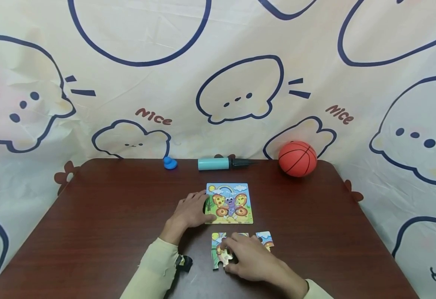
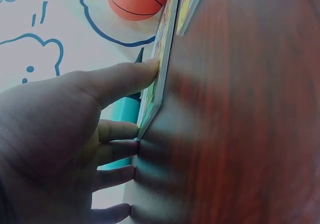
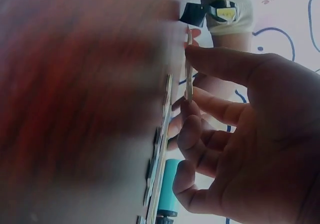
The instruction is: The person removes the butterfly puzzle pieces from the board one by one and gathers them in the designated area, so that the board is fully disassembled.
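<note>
My right grip (image 1: 253,258) pinched a puzzle piece (image 3: 189,79) just above the counter (image 1: 109,232); thin, it seemed light and stiff, best taken by its edges. My left grip (image 1: 190,211), fingers apart, touched the left edge of the butterfly picture (image 1: 230,204).

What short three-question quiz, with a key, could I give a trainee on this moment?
1. True or false: the left hand touches the butterfly picture board.
2. Which of these sits farthest right in the head view? A) blue duck B) red basketball C) teal pump
3. Fill in: in the right wrist view, the right hand pinches a ____.

Key: 1. True; 2. B; 3. puzzle piece.
</note>
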`<move>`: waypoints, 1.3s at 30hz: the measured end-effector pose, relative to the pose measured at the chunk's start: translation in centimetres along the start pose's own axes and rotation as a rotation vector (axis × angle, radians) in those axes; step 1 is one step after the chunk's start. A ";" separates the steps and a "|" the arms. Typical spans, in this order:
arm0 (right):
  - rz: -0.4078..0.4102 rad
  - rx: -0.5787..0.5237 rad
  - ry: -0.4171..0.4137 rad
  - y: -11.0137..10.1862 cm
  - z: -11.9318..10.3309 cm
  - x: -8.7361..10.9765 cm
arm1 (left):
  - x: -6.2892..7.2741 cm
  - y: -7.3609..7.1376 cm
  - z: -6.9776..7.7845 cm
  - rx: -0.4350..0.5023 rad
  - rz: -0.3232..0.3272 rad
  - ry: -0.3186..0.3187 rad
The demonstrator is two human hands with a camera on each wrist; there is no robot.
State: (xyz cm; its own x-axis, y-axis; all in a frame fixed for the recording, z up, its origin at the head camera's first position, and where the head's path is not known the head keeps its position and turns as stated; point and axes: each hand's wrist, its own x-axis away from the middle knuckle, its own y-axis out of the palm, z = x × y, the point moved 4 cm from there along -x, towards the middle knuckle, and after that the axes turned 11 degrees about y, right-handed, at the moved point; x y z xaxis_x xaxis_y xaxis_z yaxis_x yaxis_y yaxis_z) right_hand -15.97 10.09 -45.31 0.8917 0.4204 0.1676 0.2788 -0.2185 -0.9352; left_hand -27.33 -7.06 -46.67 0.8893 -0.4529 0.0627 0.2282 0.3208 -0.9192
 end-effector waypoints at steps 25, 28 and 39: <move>0.016 -0.049 0.000 -0.2 0.2 -0.5 | 0.2 -0.1 0.0 0.023 -0.001 0.006; 0.053 -0.077 0.025 -0.9 1.3 -1.2 | 0.2 -0.1 0.0 0.024 -0.002 0.007; 0.114 -0.170 0.176 -3.1 5.0 -4.0 | 0.1 0.0 -0.1 0.020 0.000 -0.003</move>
State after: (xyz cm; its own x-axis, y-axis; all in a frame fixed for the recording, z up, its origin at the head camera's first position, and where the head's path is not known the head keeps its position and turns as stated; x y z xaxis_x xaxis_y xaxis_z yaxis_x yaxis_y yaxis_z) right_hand -22.16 13.50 -44.68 0.9649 0.2284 0.1294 0.2153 -0.4066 -0.8879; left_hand -27.26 -7.20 -46.65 0.8905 -0.4505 0.0635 0.2358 0.3376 -0.9113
